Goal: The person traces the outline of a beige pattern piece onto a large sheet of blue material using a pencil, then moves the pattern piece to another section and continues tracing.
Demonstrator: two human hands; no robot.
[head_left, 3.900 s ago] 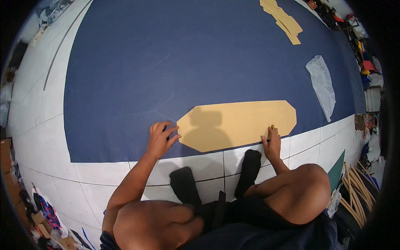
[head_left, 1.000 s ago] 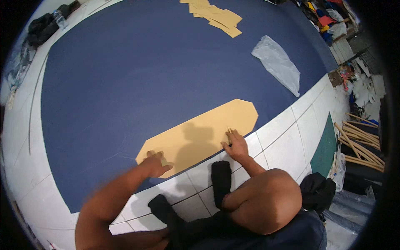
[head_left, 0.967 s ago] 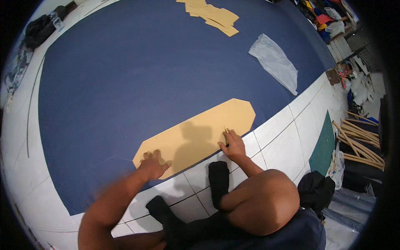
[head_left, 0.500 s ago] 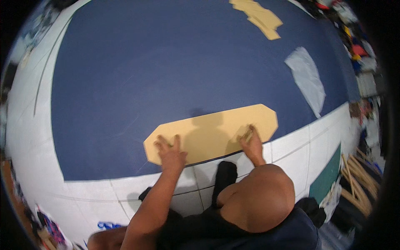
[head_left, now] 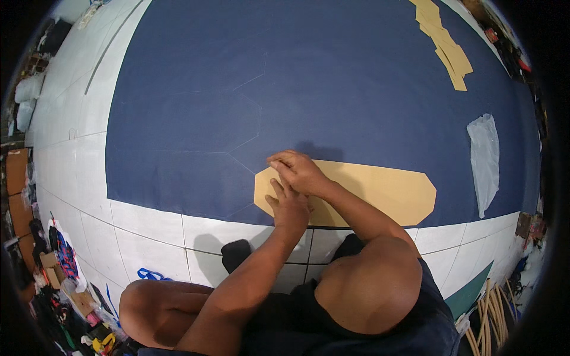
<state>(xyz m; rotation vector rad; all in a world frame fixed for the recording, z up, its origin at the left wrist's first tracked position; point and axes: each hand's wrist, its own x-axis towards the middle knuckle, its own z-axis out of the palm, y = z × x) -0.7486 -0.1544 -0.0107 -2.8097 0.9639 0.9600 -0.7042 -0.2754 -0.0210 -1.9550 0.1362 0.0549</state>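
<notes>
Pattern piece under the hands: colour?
Tan pattern piece, plain, on dark blue fabric; head view.

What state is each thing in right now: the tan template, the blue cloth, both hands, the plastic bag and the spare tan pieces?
Tan template: flat on the cloth, near its front edge.
Blue cloth: spread flat on the tiled floor, faint traced outlines on it.
Left hand: pressed flat on the template's left end.
Right hand: at the template's upper left edge, fingers pinched; contents unclear.
Plastic bag: lying flat, right side.
Spare tan pieces: overlapping, far corner.

Left hand [head_left: 289, 206] lies flat on the tan template's [head_left: 380, 190] left end, on blue cloth [head_left: 332, 83] spread over the tiled floor [head_left: 148, 231]. Right hand [head_left: 298, 172] crosses above it, fingertips at the template's upper edge.
</notes>
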